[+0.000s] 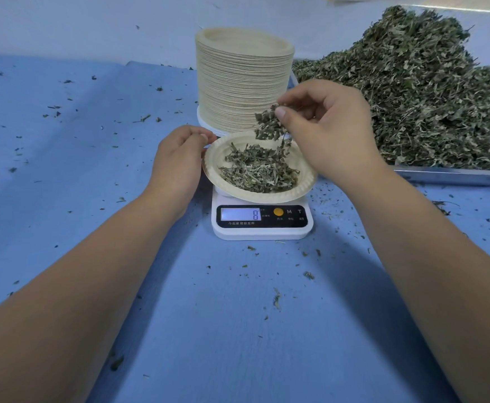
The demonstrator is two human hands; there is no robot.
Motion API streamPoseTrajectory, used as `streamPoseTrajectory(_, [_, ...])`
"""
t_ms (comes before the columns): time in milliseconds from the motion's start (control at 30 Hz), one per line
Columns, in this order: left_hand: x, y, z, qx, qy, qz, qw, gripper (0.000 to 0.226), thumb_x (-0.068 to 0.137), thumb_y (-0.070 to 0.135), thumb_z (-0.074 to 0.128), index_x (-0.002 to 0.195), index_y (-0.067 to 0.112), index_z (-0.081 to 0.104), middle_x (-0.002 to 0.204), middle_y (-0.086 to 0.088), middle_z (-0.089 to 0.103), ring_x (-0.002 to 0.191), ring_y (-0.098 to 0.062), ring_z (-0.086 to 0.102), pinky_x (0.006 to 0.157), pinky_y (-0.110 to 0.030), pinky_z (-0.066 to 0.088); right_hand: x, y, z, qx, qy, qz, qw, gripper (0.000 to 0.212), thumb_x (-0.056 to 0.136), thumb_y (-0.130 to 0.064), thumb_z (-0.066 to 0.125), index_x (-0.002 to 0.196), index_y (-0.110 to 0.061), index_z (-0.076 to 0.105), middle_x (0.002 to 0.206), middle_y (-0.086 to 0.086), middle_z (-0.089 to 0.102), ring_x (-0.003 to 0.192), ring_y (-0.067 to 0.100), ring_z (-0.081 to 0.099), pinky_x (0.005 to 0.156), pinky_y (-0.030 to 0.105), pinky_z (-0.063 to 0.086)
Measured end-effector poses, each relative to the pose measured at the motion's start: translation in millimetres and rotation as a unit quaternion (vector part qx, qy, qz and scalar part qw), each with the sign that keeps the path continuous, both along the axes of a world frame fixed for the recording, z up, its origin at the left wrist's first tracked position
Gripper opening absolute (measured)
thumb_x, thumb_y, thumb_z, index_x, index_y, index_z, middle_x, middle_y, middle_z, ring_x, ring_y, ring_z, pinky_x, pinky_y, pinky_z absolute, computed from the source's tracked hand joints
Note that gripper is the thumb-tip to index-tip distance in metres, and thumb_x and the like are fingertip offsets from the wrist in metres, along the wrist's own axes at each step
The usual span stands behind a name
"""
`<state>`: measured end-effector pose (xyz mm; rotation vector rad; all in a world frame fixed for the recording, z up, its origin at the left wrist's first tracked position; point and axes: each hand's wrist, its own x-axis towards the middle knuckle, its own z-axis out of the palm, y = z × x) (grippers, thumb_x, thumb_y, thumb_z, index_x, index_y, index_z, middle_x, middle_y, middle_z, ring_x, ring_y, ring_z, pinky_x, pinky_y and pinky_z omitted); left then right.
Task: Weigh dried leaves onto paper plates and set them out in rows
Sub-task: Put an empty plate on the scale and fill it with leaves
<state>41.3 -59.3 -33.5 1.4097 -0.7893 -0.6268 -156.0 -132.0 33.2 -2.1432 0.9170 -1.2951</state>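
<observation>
Blue cloth (232,330) over the table, leaf crumbs all over it. White scale (262,228) sits centre, display reads 8. On it is the paper plate (294,194), with a loose heap of dried leaves (257,174) inside. I have the left hand (177,161) at the plate's left rim, fingers curled and pinching it. The right hand (329,132) hangs just above the plate, thumb and fingers pinching a tuft of leaves (268,125).

The plate stack (242,80) stands just behind the scale. The big leaf pile (427,97) is far right on a metal tray (453,176).

Risks as I judge them:
- Left hand on the rim loads or lifts the pan, so the 8 may be false. I should let go before trusting it.
- Dropping the whole tuft could overshoot the target. Better to crumble it in slowly.
- The tuft sits near the plate's far rim, so bits may fall past it onto the cloth.
- The plate overhangs the scale and a rim tug could tip it.
- The plate's far rim is close to the stack. If they touch, the reading skews.
</observation>
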Motion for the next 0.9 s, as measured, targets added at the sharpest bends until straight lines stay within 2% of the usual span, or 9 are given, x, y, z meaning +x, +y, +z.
streamPoseTrajectory(100, [-0.8, 0.4, 0.5, 0.000, -0.001, 0.002, 1.000, 0.023, 0.082, 0.028, 0.049, 0.084, 0.026, 0.072, 0.099, 0.005, 0.078, 0.087, -0.014, 0.067, 0.080, -0.038, 0.052, -7.1, -7.8, -2.4, -0.002, -0.011, -0.028, 1.000, 0.010, 0.088, -0.018, 0.075, 0.097, -0.022, 0.077, 0.081, -0.008, 0.072, 0.066, -0.001, 0.058, 0.067, 0.020, 0.052])
streamPoseTrajectory(233, [-0.5, 1.7, 1.7, 0.004, -0.003, -0.001, 1.000, 0.023, 0.083, 0.027, 0.049, 0.082, 0.027, 0.072, 0.102, 0.003, 0.078, 0.092, -0.018, 0.068, 0.088, -0.046, 0.055, -23.5, -26.1, -1.4, 0.004, -0.023, -0.093, 0.995, 0.012, 0.089, -0.021, 0.071, 0.101, -0.022, 0.075, 0.082, -0.012, 0.070, 0.071, 0.002, 0.062, 0.074, 0.026, 0.057])
streamPoseTrajectory(333, [-1.2, 3.3, 3.2, 0.009, -0.003, 0.000, 1.000, 0.023, 0.083, 0.028, 0.050, 0.079, 0.030, 0.072, 0.104, 0.003, 0.078, 0.099, -0.026, 0.070, 0.095, -0.051, 0.055, -39.2, -42.7, -4.1, 0.031, -0.009, -0.170, 0.985, 0.020, 0.088, -0.026, 0.067, 0.108, -0.026, 0.068, 0.084, -0.019, 0.064, 0.071, -0.007, 0.060, 0.077, 0.019, 0.051])
streamPoseTrajectory(367, [-1.8, 3.6, 3.4, 0.010, -0.004, 0.000, 1.000, 0.023, 0.082, 0.028, 0.050, 0.079, 0.030, 0.072, 0.104, 0.002, 0.078, 0.101, -0.028, 0.070, 0.096, -0.053, 0.054, -44.2, -47.0, -6.4, 0.053, 0.007, -0.191, 0.980, 0.026, 0.088, -0.026, 0.066, 0.114, -0.026, 0.065, 0.090, -0.019, 0.064, 0.077, -0.006, 0.061, 0.081, 0.020, 0.051])
streamPoseTrajectory(467, [-2.6, 4.4, 4.0, 0.008, -0.006, 0.001, 1.000, 0.023, 0.082, 0.028, 0.050, 0.079, 0.030, 0.073, 0.106, -0.001, 0.077, 0.098, -0.026, 0.068, 0.097, -0.055, 0.053, -52.5, -52.1, -11.9, 0.132, 0.078, -0.208, 0.966, 0.049, 0.087, -0.029, 0.063, 0.134, -0.021, 0.051, 0.117, -0.009, 0.056, 0.100, 0.017, 0.062, 0.092, 0.038, 0.052])
streamPoseTrajectory(567, [-3.1, 4.4, 4.6, 0.006, -0.005, -0.001, 1.000, 0.024, 0.082, 0.028, 0.049, 0.079, 0.030, 0.073, 0.106, -0.001, 0.077, 0.094, -0.022, 0.067, 0.092, -0.052, 0.054, -48.9, -48.0, -10.6, 0.147, 0.087, -0.185, 0.968, 0.052, 0.087, -0.027, 0.062, 0.136, -0.021, 0.047, 0.110, -0.009, 0.052, 0.102, 0.021, 0.061, 0.091, 0.045, 0.054])
streamPoseTrajectory(733, [-3.6, 4.8, 5.1, 0.005, -0.004, 0.000, 1.000, 0.023, 0.081, 0.027, 0.048, 0.083, 0.026, 0.071, 0.106, -0.002, 0.077, 0.094, -0.021, 0.067, 0.093, -0.050, 0.054, -38.6, -36.8, -3.5, 0.099, 0.078, -0.124, 0.984, 0.022, 0.084, -0.022, 0.062, 0.104, -0.030, 0.067, 0.096, -0.015, 0.067, 0.083, 0.003, 0.062, 0.078, 0.027, 0.053])
streamPoseTrajectory(800, [-3.4, 5.0, 5.2, 0.008, -0.009, 0.001, 1.000, 0.023, 0.083, 0.026, 0.048, 0.084, 0.025, 0.071, 0.107, -0.002, 0.077, 0.098, -0.026, 0.068, 0.096, -0.052, 0.053, -34.7, -31.0, 1.5, 0.080, 0.104, -0.052, 0.990, 0.014, 0.085, -0.019, 0.067, 0.093, -0.030, 0.071, 0.089, -0.015, 0.071, 0.077, -0.002, 0.063, 0.076, 0.022, 0.052])
streamPoseTrajectory(900, [-3.7, 4.8, 4.8, 0.011, -0.012, 0.001, 1.000, 0.023, 0.084, 0.025, 0.048, 0.085, 0.025, 0.072, 0.106, -0.001, 0.078, 0.106, -0.031, 0.069, 0.098, -0.052, 0.053, -31.5, -19.4, 10.2, 0.069, 0.165, 0.070, 0.981, 0.018, 0.085, -0.013, 0.072, 0.093, -0.028, 0.073, 0.091, -0.010, 0.074, 0.077, 0.002, 0.063, 0.074, 0.018, 0.050])
